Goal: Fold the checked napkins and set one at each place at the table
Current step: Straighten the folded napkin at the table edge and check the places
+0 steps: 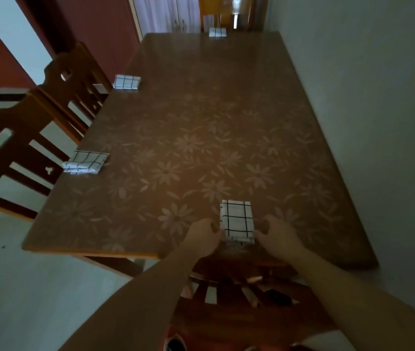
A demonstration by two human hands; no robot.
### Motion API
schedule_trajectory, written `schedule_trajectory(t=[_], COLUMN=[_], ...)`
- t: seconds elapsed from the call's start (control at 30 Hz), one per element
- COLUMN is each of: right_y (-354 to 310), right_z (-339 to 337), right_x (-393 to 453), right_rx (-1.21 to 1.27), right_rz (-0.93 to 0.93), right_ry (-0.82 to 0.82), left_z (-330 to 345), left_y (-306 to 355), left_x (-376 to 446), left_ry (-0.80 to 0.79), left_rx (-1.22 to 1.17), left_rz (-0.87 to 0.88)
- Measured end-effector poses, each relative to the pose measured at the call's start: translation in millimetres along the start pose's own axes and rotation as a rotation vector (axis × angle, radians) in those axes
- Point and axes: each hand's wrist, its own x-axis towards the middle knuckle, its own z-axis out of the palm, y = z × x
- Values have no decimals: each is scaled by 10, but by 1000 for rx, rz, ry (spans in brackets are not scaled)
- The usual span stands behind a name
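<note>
Both hands are down at the near edge of the desk [226, 110], one on each side of a folded checked napkin [236, 219]. The left hand [202, 236] has its fingers [214, 228] curled in, pinching the napkin's left near edge; the right hand [278, 235] mirrors it, thumb and fingers closed on the right near corner. The napkin lies flat on the floral desk top, long side running away from the person, its near end right at the desk edge.

Count the napkins: four folded. One in the hands, a second at the near left place [84, 162], a third further along the left edge [126, 82], a fourth at the far end [217, 32].

Two wooden chairs stand along the left side, the nearer chair [11, 158] and the farther chair [74, 79], and a third chair [239, 307] is tucked under the near end. The desk's right edge runs tight against the wall [378, 97]; the middle of the desk is bare.
</note>
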Motion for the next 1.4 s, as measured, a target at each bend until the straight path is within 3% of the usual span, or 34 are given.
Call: schedule_trajectory(t=[0.43, 0.73, 1.4], right_y=[-56, -273, -60], right_z=[274, 415, 412], right_x=[285, 264, 217], right_rx=[321, 256, 197], right_rz=[113, 51, 88], right_ry=[-13, -16, -46], left_z=[151, 21, 191], left_y=[-189, -419, -337], left_x=[272, 249, 135], left_ry=[107, 116, 53], left_rx=[-237, -281, -273], left_rz=[-88, -144, -124])
